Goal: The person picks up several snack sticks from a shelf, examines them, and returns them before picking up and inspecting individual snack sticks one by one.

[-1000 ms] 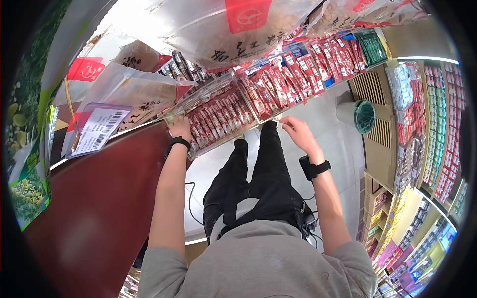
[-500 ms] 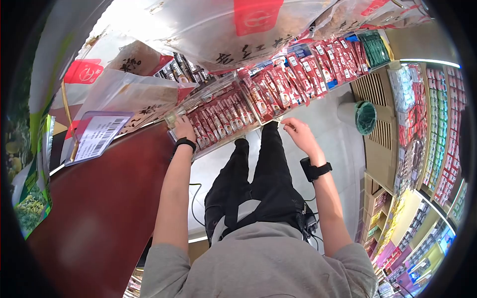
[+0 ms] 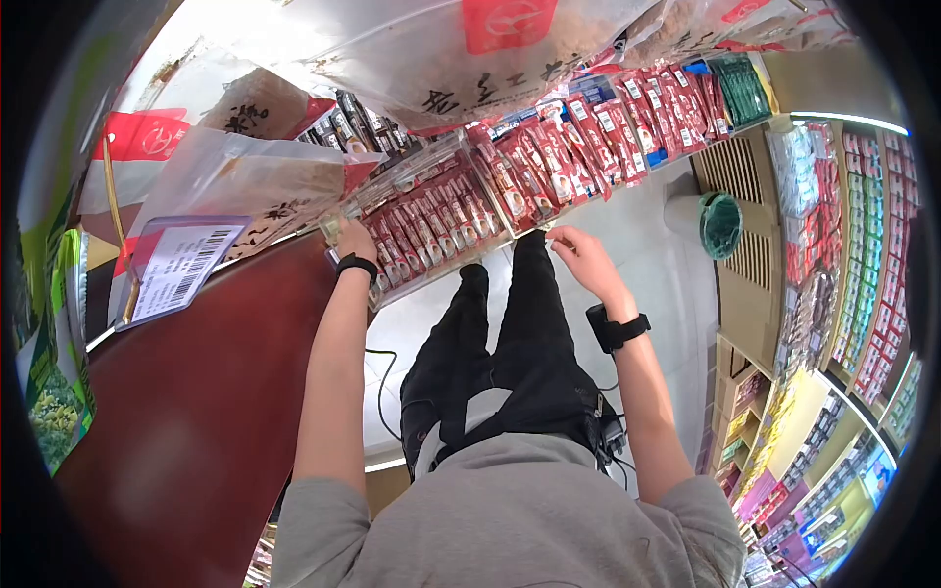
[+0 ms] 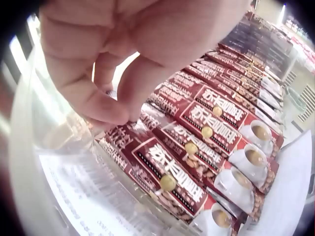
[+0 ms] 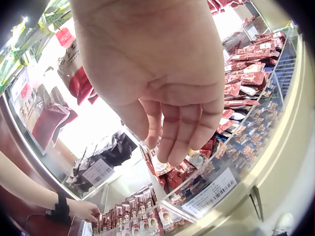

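Observation:
In the left wrist view, my left hand (image 4: 142,44) pinches the top end of the front dark-red coffee sachet (image 4: 170,182) between thumb and fingertips. That sachet stands in a tight row with several like it, each printed with a white cup, inside a clear acrylic bin (image 3: 431,269). From the head view, the left hand (image 3: 353,240) is at the bin's left end. My right hand (image 5: 152,64) hangs with loosely bent fingers beside a neighbouring bin of red sachets (image 5: 248,76), holding nothing.
Large clear bags with red labels (image 3: 510,24) hang over the bins. A barcode price card (image 3: 181,269) stands at the left above a dark red counter (image 3: 196,392). At the right are a green-lined trash bin (image 3: 720,225) and stocked shelves (image 3: 863,255).
The left hand shifts slightly right, then back left, staying at the bin's left end. The right hand stays almost in place. The head view tilts slightly.

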Demonstrator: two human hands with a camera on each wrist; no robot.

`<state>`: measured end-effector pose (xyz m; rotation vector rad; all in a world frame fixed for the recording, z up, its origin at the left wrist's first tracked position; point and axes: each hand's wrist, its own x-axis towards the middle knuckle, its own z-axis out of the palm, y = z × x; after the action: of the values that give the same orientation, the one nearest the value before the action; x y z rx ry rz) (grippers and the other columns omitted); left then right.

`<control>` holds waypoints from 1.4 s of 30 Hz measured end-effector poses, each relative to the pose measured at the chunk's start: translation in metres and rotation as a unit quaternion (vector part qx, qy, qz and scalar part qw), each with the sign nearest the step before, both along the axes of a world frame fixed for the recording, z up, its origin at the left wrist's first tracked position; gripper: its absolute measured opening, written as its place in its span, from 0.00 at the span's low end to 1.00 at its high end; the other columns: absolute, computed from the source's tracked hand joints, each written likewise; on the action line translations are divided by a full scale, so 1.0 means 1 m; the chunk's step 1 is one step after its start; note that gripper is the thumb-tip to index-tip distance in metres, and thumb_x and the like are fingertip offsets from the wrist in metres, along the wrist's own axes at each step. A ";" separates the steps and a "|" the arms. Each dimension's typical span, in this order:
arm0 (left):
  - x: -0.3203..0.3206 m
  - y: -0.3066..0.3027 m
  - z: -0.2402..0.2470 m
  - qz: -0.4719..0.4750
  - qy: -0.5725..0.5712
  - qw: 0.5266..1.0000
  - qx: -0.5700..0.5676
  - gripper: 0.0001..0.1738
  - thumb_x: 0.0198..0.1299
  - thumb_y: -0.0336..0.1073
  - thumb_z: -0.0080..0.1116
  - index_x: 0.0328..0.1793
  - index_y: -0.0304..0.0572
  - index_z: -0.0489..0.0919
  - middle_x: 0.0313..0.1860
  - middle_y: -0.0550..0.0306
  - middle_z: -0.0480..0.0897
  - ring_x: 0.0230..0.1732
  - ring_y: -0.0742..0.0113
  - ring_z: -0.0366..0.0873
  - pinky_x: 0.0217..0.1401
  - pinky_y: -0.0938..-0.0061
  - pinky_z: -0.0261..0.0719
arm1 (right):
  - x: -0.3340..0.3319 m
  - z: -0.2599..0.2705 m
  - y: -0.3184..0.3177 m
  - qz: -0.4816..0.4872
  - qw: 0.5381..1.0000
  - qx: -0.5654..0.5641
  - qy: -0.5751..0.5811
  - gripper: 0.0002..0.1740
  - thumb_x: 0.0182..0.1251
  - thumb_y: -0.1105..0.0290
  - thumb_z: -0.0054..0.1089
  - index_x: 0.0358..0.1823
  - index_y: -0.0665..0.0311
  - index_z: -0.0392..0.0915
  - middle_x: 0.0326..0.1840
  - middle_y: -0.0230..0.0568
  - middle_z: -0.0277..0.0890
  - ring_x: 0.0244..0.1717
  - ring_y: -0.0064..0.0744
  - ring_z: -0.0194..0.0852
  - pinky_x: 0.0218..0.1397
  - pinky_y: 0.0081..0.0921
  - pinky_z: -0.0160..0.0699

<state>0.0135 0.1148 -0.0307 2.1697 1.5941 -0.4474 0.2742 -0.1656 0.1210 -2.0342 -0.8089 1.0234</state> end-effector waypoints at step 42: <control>0.014 -0.033 0.039 -0.036 -0.019 0.999 -0.011 0.29 0.49 0.30 0.47 0.59 0.26 0.56 0.62 0.32 0.52 0.59 0.38 0.57 0.61 0.59 0.57 | -0.006 0.004 0.020 0.015 1.000 0.000 0.017 0.09 0.55 0.74 0.49 0.38 0.67 0.71 0.33 0.46 0.73 0.36 0.44 0.72 0.40 0.31 0.69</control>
<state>0.0278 0.0817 0.0086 2.2115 1.4875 -0.4422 0.2683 -0.1456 0.1254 -2.0043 -0.8239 1.0707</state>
